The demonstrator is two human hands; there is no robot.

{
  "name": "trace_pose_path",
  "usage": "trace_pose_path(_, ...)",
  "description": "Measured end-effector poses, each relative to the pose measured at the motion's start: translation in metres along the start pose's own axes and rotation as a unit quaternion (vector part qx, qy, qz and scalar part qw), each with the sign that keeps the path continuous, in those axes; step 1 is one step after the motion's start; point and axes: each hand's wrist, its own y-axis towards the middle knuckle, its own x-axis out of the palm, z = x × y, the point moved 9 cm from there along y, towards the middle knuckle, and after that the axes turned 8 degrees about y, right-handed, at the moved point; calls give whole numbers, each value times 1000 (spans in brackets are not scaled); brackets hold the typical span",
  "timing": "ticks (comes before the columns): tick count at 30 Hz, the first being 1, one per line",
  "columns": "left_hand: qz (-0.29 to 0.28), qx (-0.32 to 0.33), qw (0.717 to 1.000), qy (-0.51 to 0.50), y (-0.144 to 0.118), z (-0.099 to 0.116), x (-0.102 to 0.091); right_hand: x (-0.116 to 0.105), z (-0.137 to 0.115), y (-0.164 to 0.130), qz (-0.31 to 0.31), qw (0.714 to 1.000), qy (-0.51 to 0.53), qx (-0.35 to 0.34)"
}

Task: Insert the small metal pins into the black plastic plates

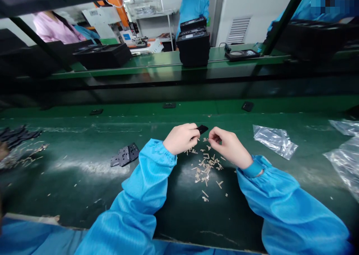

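The left hand [181,138] has its grip around a small black part [202,128]; the right hand [228,146] pinches narrowly beside it.

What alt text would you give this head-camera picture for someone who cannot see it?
A person's left hand holds a small black part while the right hand pinches close beside it, above tan scraps on a green table. Clear plastic bags lie to the right.

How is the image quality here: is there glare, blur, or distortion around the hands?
Head view: glare streaks the green table left of the left hand; hands and the small black part are fairly sharp; edges bend from the wide lens; the far background is softer; a blurred patch sits top right.
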Motion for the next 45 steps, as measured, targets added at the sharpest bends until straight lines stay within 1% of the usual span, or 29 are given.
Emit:
trace_pose_path(3,39,45,997,57,0,18,-5,-10,-9,-5,-1,1000,11,-25)
trace_pose_path(5,60,52,995,57,0,24,-8,-14,-18,-7,-11,998,19,-52)
trace_pose_path(7,80,42,996,17,0,25,-14,-16,-25,-8,-18,997,28,-67)
trace_pose_path(9,92,32,994,-58,-1,25,-20,-18,-28,-9,-17,997,30,-70)
trace_pose_path(11,96,30,986,-136,-1,24,-26,-18,-32,-10,-18,997,24,-77)
trace_pose_path(13,92,31,977,-188,-2,24,-28,-19,-37,-12,-19,995,16,-93)
trace_pose_path(16,84,26,970,-228,-1,23,-29,-19,-42,-13,-22,994,6,-107)
trace_pose_path(21,77,14,957,-280,1,21,-25,-18,-47,-13,-26,993,-16,-112)
trace_pose_path(23,82,-9,951,-298,2,19,-24,-20,-48,-14,2,992,-32,-120)
trace_pose_path(27,126,-110,924,-344,-2,6,-25,-27,-53,-19,88,980,-101,-144)
trace_pose_path(28,135,-127,916,-356,-3,5,-25,-28,-53,-19,103,977,-117,-145)
trace_pose_path(30,142,-141,906,-373,-5,6,-26,-29,-54,-21,127,972,-138,-143)
trace_pose_path(33,148,-147,903,-375,-7,9,-27,-29,-55,-22,140,967,-155,-145)
trace_pose_path(39,167,-140,921,-322,-9,16,-34,-29,-58,-25,147,965,-160,-145)
trace_pose_path(45,189,-147,925,-297,-11,20,-38,-28,-59,-25,155,962,-174,-143)
